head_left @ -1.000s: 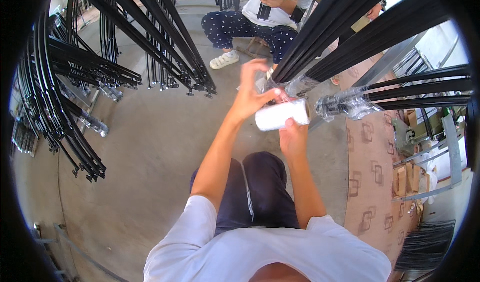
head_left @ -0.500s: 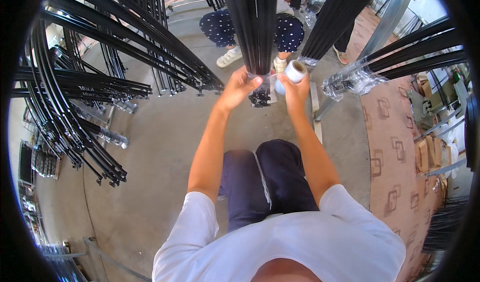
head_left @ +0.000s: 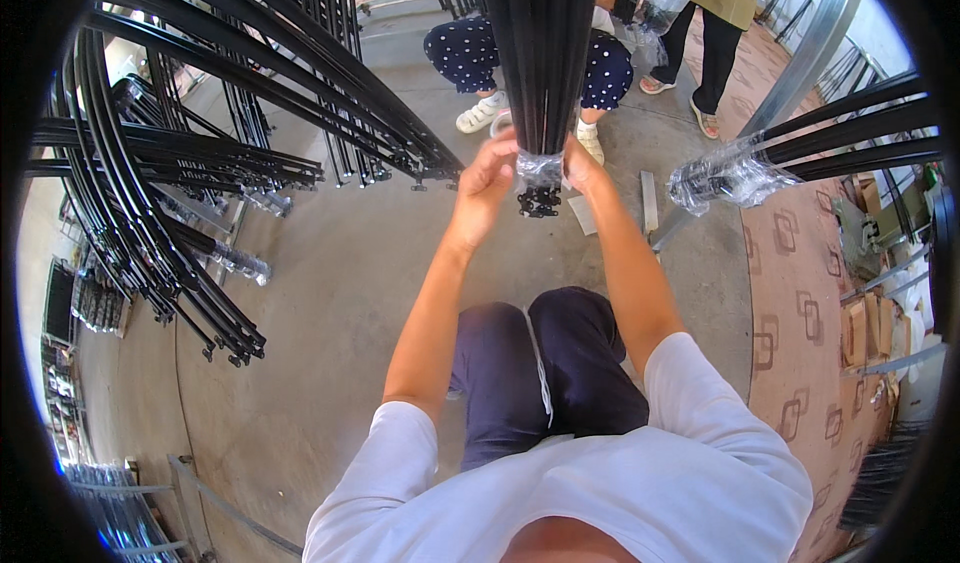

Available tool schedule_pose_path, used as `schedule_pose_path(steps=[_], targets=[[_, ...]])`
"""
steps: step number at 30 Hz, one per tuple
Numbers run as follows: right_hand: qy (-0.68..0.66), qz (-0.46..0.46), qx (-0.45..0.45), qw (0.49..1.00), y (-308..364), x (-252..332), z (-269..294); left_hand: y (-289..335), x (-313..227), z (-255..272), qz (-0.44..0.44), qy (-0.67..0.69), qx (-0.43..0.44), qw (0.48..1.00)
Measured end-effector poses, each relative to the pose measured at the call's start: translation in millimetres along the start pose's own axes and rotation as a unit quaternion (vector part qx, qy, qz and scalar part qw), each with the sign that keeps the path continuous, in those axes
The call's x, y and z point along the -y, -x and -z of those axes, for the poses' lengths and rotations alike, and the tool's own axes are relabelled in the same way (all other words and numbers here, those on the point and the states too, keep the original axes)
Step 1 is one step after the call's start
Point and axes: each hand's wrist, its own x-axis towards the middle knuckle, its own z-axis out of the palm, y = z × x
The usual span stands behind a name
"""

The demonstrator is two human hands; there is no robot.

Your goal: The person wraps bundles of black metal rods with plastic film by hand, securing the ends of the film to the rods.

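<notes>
White cylindrical film roll [head_left: 502, 120] moved from right of the long black metal-looking tube bundle [head_left: 541, 63] to behind its left. Left hand [head_left: 486, 176], right hand [head_left: 583, 167] flank the clear plastic wrap [head_left: 541, 169]; grips part-hidden, can't tell if closed. Slack tension could let wrap slip.

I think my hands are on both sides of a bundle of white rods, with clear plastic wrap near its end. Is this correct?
Not quite: the head view shows black rods, not white. Your left hand and right hand do flank them, with clear plastic wrap near their end.
</notes>
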Motion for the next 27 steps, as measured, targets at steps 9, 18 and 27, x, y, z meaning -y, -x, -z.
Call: schedule_pose_path(steps=[9, 18, 27], targets=[[-0.006, 0.026, 0.023, 0.999, -13.9, -18.7, 0.0, 3.7, 58.9, 13.8, 0.064, 0.049, -0.102, 0.991], [0.085, 0.170, -0.128, 0.974, 23.3, 2.4, -25.6, -15.2, 77.3, 18.9, 0.080, 0.243, -0.051, 0.965], [0.316, 0.268, -0.085, 0.906, 36.5, 39.5, -52.5, -14.9, 56.8, 22.5, 0.088, 0.210, -0.042, 0.973]])
